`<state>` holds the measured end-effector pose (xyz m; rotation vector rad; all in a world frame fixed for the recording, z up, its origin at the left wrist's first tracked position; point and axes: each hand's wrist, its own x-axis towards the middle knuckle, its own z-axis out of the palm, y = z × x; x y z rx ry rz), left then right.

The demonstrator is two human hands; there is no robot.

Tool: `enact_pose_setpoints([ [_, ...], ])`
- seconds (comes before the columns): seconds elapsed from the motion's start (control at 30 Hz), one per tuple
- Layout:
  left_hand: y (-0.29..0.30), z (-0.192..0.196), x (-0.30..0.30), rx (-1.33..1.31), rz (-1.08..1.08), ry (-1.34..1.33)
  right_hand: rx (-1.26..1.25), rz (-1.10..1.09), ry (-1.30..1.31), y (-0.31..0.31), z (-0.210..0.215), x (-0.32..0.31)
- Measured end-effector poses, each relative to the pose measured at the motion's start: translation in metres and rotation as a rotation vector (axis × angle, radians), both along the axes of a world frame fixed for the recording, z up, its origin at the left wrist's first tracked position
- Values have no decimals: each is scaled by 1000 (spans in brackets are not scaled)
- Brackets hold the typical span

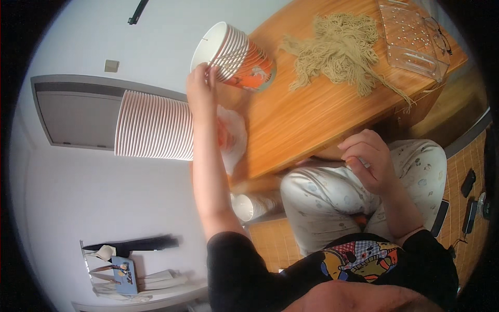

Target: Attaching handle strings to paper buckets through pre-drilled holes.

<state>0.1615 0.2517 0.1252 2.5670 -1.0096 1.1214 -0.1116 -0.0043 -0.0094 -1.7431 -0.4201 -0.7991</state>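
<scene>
A short stack of paper buckets with orange printed sides and white rims lies tilted on the far left of the wooden table. My left hand reaches out to it, fingers closed at the near edge of the front rim. Thin cord-like lines run across the rims beside my fingertips. My right hand is over my lap near the table's front edge, its fingers curled inward. A small pale bit shows by its thumb, too small to name. A loose heap of tan string lies right of the buckets.
A tall stack of white-rimmed paper buckets stands left of my arm. Another stack of white cups is below the table. A clear plastic tray dotted with small white bits and eyeglasses lie at the table's right end.
</scene>
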Motion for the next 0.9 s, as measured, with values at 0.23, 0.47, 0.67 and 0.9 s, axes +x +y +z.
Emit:
enact_pose_setpoints([
  [0.23, -2, 4, -1, 96, 18, -35, 9, -5, 0, 1, 1, 0],
  [0.47, -8, 5, -4, 109, 37, -5, 2, 5, 5, 1, 2, -1],
  [0.67, -9, 9, -4, 155, 97, 32, -4, 2, -30, 3, 3, -2],
  [0.9, -8, 17, -3, -264, 8, 276, 5, 0, -55, 2, 5, -5],
])
